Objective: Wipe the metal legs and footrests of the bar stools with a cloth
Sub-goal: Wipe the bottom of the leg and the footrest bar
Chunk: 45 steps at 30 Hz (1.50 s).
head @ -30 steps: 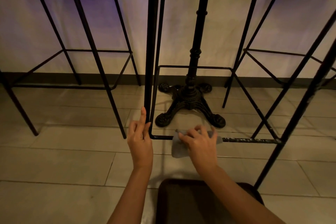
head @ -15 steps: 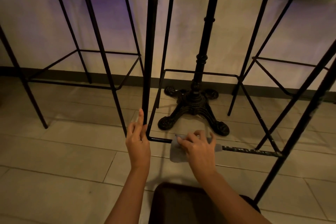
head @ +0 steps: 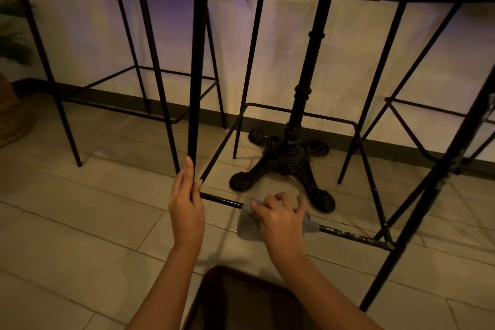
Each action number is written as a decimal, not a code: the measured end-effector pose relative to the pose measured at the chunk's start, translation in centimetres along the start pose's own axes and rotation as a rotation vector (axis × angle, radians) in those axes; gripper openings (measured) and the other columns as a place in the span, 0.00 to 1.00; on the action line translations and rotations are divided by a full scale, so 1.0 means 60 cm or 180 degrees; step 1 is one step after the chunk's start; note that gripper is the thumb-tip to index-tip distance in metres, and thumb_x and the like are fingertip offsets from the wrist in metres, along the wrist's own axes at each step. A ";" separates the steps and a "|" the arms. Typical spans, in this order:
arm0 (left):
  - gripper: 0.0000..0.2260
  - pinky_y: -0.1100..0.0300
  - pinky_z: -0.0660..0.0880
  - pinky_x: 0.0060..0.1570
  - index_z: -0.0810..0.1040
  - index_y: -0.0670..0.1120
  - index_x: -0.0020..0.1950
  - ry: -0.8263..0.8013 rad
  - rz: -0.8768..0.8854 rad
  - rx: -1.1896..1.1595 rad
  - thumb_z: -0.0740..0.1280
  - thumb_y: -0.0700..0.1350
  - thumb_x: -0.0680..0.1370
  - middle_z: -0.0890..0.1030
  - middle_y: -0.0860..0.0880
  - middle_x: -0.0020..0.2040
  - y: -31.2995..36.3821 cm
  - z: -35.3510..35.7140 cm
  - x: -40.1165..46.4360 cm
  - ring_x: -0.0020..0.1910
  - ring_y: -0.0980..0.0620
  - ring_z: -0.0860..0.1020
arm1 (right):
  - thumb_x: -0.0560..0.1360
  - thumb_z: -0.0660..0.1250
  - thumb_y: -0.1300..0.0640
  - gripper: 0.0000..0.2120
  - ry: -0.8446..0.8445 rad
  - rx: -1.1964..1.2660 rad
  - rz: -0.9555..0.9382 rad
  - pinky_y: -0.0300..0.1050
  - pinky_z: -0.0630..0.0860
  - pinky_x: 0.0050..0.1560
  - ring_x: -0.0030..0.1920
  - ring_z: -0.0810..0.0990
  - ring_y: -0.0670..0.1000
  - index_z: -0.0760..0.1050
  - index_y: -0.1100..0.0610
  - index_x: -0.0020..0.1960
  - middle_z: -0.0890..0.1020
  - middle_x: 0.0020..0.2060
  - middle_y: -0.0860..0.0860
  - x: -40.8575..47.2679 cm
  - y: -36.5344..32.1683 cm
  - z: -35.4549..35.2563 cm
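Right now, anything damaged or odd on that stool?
Yes: the front footrest bar right of the cloth shows pale, patchy marks, chipped paint or grime, while the stretch left of it looks evenly black.

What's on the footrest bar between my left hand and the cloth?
Nothing: in the head view, a bare stretch of the black metal footrest bar runs from the left hand at the stool leg to the grey cloth under the right hand.

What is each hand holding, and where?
The right hand grips a grey cloth wrapped over the stool's front footrest bar. The left hand holds the stool leg near its lower end.
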<state>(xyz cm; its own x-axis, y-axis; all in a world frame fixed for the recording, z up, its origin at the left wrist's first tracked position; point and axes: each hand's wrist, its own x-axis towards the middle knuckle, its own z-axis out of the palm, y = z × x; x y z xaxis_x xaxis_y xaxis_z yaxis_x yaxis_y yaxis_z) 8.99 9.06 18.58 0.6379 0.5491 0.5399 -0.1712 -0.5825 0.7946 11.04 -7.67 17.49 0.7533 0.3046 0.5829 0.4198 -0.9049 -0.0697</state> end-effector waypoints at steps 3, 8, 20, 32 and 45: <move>0.23 0.69 0.62 0.65 0.62 0.52 0.72 -0.0170 0.0312 0.0307 0.61 0.40 0.78 0.57 0.51 0.75 0.012 0.005 -0.037 0.73 0.55 0.57 | 0.52 0.82 0.59 0.23 -0.0042 0.0150 -0.0048 0.69 0.66 0.54 0.49 0.69 0.55 0.81 0.48 0.45 0.80 0.40 0.51 -0.005 0.014 0.016; 0.21 0.61 0.62 0.68 0.66 0.48 0.69 -0.0768 0.0415 0.0327 0.63 0.42 0.76 0.67 0.53 0.69 -0.013 0.020 -0.082 0.70 0.59 0.60 | 0.55 0.81 0.56 0.19 -0.0026 0.0098 0.0051 0.67 0.67 0.53 0.48 0.71 0.54 0.81 0.45 0.43 0.80 0.39 0.48 -0.007 0.019 0.002; 0.09 0.55 0.60 0.69 0.82 0.45 0.52 -0.0770 0.0600 0.0128 0.70 0.37 0.72 0.77 0.53 0.50 -0.027 0.036 -0.053 0.53 0.62 0.73 | 0.58 0.80 0.57 0.13 0.0144 -0.0002 0.0163 0.68 0.68 0.53 0.48 0.68 0.53 0.81 0.47 0.40 0.79 0.36 0.49 -0.009 0.016 0.005; 0.11 0.41 0.66 0.64 0.80 0.50 0.54 -0.1068 0.0316 -0.0322 0.70 0.40 0.73 0.75 0.55 0.51 -0.017 0.022 -0.054 0.56 0.65 0.71 | 0.61 0.79 0.58 0.17 0.0033 0.0072 0.0502 0.69 0.68 0.54 0.47 0.75 0.56 0.81 0.46 0.47 0.81 0.38 0.48 -0.032 0.044 -0.025; 0.11 0.73 0.63 0.60 0.81 0.46 0.53 -0.1029 0.0362 -0.0208 0.71 0.41 0.71 0.76 0.52 0.51 -0.011 0.020 -0.057 0.55 0.61 0.71 | 0.61 0.79 0.54 0.09 0.0097 0.0110 0.0638 0.72 0.61 0.57 0.51 0.69 0.52 0.83 0.46 0.40 0.82 0.36 0.44 -0.038 0.063 -0.030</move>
<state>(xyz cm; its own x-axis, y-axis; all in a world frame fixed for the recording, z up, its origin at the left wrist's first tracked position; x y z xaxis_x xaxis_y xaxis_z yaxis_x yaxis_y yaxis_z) 7.85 6.87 15.86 0.8150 0.2587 0.5185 -0.2958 -0.5837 0.7562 10.01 -12.32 17.33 0.8080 0.1098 0.5789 0.2805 -0.9357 -0.2141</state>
